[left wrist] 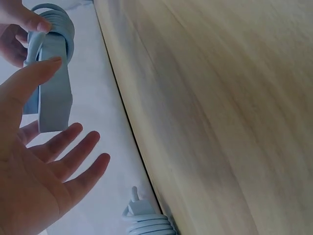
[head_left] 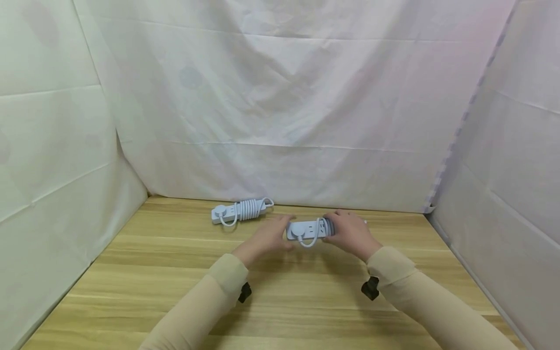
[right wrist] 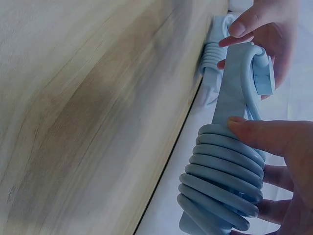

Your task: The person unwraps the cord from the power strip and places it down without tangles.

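Note:
A white power strip (head_left: 309, 227) is held up over the table, its cord wound around one end and its plug seated in a socket at the other. My right hand (head_left: 353, 234) grips it at the wound cord (right wrist: 222, 171), thumb on one side and fingers on the other. At the plug end is my left hand (head_left: 272, 233). In the left wrist view, that hand's fingers (left wrist: 78, 147) are spread and straight, and its thumb overlaps the strip. A second power strip (head_left: 249, 209), also wound with its cord, lies on the table to the left.
The wooden table (head_left: 153, 272) ends at a white cloth backdrop (head_left: 280, 165) just behind the second strip. White cloth also hangs on the left side (head_left: 52, 194) and the right side (head_left: 503, 194).

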Demonstrator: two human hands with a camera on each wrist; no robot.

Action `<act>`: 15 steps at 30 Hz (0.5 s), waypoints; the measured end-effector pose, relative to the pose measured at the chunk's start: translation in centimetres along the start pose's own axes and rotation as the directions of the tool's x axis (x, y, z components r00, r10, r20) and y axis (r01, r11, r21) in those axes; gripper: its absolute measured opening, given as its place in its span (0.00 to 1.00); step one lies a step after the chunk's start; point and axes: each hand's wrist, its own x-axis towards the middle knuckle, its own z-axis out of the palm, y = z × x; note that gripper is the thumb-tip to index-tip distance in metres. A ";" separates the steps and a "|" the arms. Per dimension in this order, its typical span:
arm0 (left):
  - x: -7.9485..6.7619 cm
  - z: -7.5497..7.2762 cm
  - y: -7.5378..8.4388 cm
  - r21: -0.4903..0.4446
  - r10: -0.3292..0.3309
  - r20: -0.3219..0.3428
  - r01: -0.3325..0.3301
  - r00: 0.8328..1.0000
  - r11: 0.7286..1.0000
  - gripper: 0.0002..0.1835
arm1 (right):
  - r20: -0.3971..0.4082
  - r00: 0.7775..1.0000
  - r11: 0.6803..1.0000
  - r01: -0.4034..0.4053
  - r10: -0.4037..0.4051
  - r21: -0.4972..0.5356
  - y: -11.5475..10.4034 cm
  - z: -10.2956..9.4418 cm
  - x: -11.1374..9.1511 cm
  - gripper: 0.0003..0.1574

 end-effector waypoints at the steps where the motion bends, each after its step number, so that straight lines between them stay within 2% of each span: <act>1: 0.0 0.0 0.0 -0.014 0.004 -0.001 -0.004 1.000 1.000 0.47 | -0.001 1.000 1.000 -0.004 0.004 0.000 -0.1 -0.1 -0.1 0.36; 5: -0.3 -0.1 0.2 -0.050 0.037 -0.018 -0.038 0.999 0.998 0.46 | -0.009 1.000 1.000 0.000 0.000 0.000 -0.4 -0.6 -0.5 0.37; 12: -1.8 -0.8 0.6 -0.159 0.118 -0.079 -0.130 0.990 0.979 0.34 | -0.053 0.997 0.998 0.059 -0.059 0.010 -1.1 -1.7 -1.6 0.37; 15: -2.5 -1.1 0.9 -0.212 0.112 -0.081 -0.127 0.990 0.969 0.33 | -0.072 0.994 0.997 0.083 -0.082 0.006 -1.3 -2.2 -2.0 0.38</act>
